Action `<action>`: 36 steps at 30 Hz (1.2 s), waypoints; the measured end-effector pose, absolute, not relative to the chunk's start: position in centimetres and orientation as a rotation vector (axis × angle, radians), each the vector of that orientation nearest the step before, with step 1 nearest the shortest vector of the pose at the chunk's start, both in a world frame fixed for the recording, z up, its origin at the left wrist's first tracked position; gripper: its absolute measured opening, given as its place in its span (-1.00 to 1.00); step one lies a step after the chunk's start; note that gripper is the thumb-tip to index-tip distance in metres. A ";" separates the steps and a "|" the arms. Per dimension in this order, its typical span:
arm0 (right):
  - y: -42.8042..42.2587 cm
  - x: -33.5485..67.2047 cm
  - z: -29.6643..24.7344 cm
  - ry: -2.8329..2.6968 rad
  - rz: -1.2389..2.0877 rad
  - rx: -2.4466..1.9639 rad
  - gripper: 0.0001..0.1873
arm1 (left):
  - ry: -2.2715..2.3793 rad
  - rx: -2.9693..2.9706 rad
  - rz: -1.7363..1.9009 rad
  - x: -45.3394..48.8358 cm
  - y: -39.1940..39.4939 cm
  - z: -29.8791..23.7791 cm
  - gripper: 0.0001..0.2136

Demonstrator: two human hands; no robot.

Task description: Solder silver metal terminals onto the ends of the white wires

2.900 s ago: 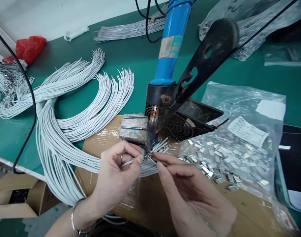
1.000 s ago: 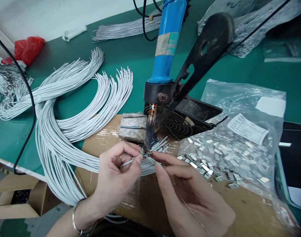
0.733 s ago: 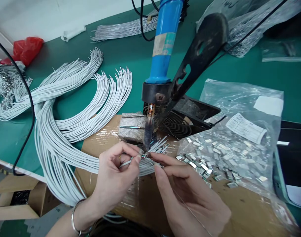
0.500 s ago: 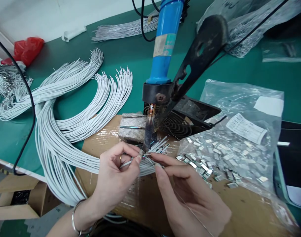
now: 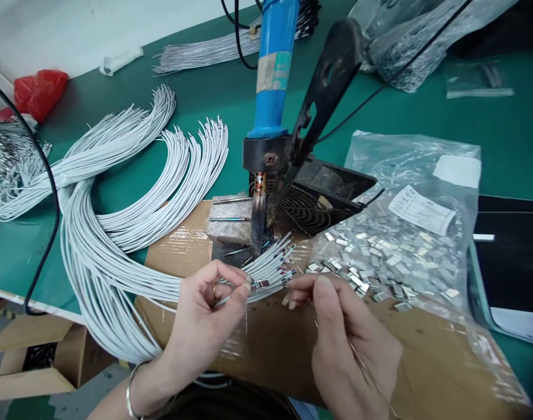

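My left hand point(image 5: 211, 318) is closed in a pinch on the end of a white cable, with a small silvery metal connector point(image 5: 261, 284) sticking out past the fingertips. To the right, my right hand point(image 5: 354, 338) is closed around a thin solder wire point(image 5: 366, 373), which trails down across the palm. A gap separates the two hands. Just above the left fingertips, the dark tip point(image 5: 258, 227) of a blue-handled soldering iron point(image 5: 272, 87) points downward, apart from the connector. Loose white cable ends point(image 5: 272, 262) lie behind both hands.
A black stand point(image 5: 327, 76) clamps the iron, beside a black fan point(image 5: 305, 210) and a grey block point(image 5: 229, 224). Bundled white cables point(image 5: 130, 268) curve across the left. A clear bag point(image 5: 406, 151) of metal pieces lies right, near a dark-screened device point(image 5: 511, 262).
My right hand has drawn back to the right with the solder wire. My left hand holds the connector slightly lower, away from the iron's tip. The view has shifted slightly.
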State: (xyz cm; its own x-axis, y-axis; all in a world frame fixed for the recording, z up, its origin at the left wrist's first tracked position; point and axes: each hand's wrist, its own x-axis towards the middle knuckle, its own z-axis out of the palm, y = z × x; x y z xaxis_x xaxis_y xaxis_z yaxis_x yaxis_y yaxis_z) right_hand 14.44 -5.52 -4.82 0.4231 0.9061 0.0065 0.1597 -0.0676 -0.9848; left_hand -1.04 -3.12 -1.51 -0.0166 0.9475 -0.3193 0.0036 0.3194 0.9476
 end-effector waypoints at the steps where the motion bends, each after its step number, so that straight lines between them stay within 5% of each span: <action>1: -5.6 14.7 -5.1 -0.970 0.856 -1.473 -0.61 | 1.350 0.963 0.964 -1.2 -3.4 -1.6 -0.85; 5: -6.3 16.2 -6.1 -0.752 1.028 -1.246 -0.45 | 1.332 0.956 0.889 -2.0 -4.4 -1.9 -0.83; 11: -8.5 19.4 -7.0 -0.692 0.720 -1.578 -0.53 | 1.388 1.095 0.752 -3.2 -6.4 -2.2 -0.80; 16: -9.8 19.8 -7.7 -0.706 0.752 -1.528 -0.40 | 1.366 1.614 0.646 -4.8 -7.9 -3.2 -0.86; 20: -9.9 19.5 -8.5 -0.650 0.771 -1.472 -0.37 | 1.455 2.043 0.728 -6.2 -8.8 -4.8 -0.72; 28: -10.1 20.2 -7.6 -0.796 0.653 -1.612 -0.61 | 1.474 2.356 0.585 -6.7 -8.2 -4.7 -0.89; 36: -9.4 20.9 -7.2 -1.180 0.618 -1.822 -0.78 | 1.232 1.903 0.340 -8.0 -7.8 -0.9 -0.88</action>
State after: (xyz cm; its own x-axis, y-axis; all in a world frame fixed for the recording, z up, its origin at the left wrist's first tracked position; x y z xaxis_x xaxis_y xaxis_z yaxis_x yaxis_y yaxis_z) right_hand 20.88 -9.44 -7.17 0.4314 0.9011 0.0434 0.4776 -0.1873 -0.8584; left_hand -7.97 -7.82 -0.95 0.4836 0.8523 -0.1992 0.6298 -0.1808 0.7555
